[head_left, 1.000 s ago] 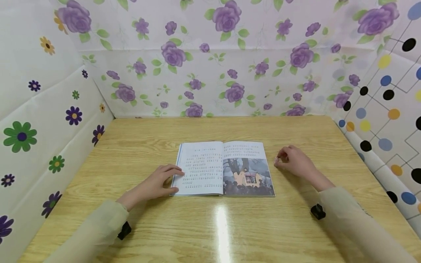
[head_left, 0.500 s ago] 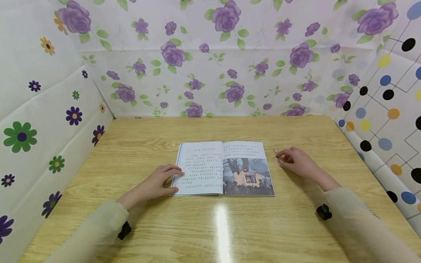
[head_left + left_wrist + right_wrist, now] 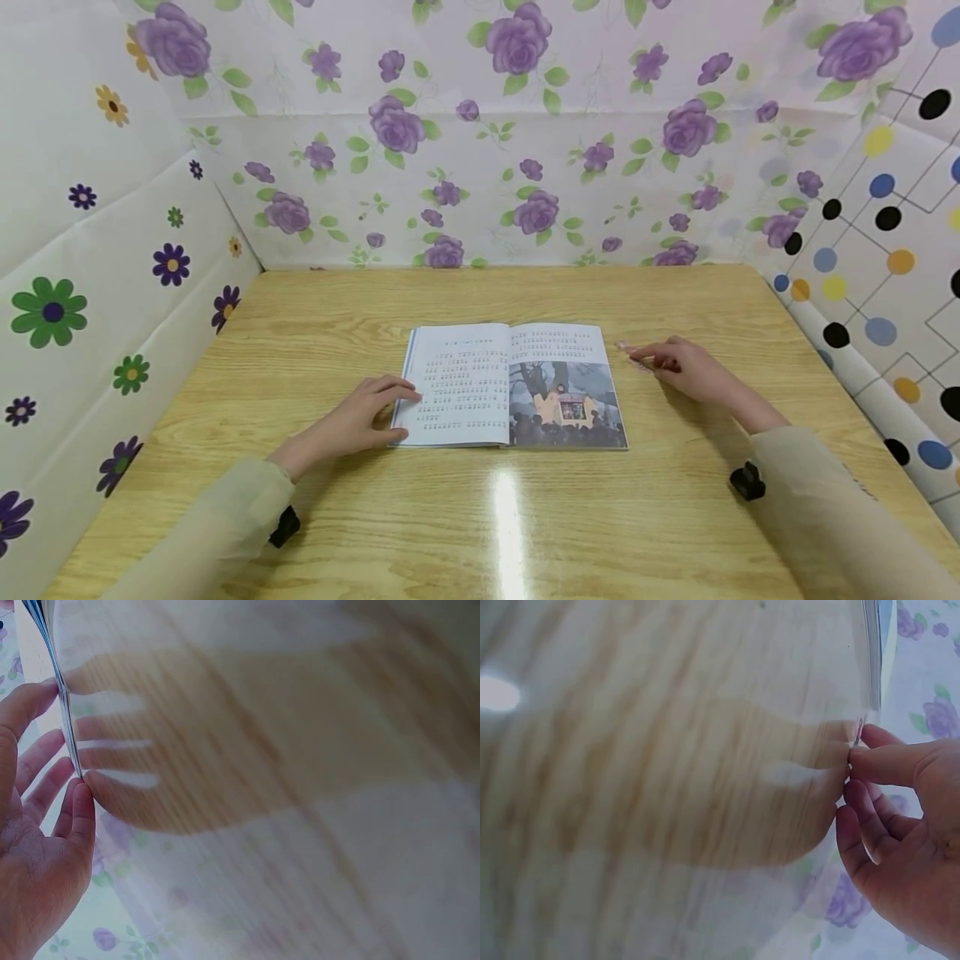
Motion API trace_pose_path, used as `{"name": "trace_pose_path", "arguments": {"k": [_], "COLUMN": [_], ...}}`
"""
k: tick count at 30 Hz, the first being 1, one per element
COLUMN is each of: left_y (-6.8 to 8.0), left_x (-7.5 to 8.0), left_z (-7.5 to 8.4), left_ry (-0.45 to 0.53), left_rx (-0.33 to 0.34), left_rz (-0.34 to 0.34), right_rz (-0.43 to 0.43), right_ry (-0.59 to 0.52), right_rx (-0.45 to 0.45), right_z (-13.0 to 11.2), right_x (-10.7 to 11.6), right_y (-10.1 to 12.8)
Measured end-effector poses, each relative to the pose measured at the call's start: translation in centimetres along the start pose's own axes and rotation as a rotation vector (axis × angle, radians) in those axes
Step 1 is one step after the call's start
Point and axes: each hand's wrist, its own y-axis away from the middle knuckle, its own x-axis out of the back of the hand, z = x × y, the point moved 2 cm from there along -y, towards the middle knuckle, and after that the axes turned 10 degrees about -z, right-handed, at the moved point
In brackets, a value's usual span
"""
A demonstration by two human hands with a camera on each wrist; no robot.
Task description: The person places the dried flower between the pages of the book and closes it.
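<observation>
lying flat under right fingers (image 3: 660, 360): pink strip (image 3: 633, 357)

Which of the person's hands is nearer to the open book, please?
Left. The left hand rests on the open book's left page edge, while the right hand lies apart on the table, pinching a small pink strip.

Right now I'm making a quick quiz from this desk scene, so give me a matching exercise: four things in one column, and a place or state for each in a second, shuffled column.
Things:
1. open book
2. left hand
3. right hand
4. small pink strip

Places or states:
A. pinched at fingertip level, just right of the pages
B. lying flat mid-table, picture on its right page
C. fingers resting on the left page edge
D. right of the book, fingers pinching something thin

Pairs: 1-B, 2-C, 3-D, 4-A
</observation>
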Motion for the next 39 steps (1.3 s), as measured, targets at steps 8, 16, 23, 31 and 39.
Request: {"name": "trace_pose_path", "arguments": {"k": [8,16,23,31,39], "left_y": [0.0,0.2,0.2,0.1,-0.1], "left_x": [-0.1,0.1,0.1,0.1,0.1], "left_z": [0.0,0.3,0.2,0.3,0.2], "left_ry": [0.000,-0.010,-0.004,-0.007,-0.003], "left_rx": [-0.001,-0.015,-0.016,-0.001,0.009], "left_rz": [0.005,0.023,0.022,0.003,-0.003], "right_rz": [0.037,0.087,0.116,0.158,0.158], "right_ry": [-0.022,-0.002,0.012,0.017,0.054], "right_rx": [-0.055,-0.171,-0.214,-0.203,-0.223], "right_z": [0.4,0.5,0.9,1.3,1.2], "right_x": [0.0,-0.1,0.2,0.5,0.9], "right_y": [0.2,0.5,0.5,0.3,-0.1]}}
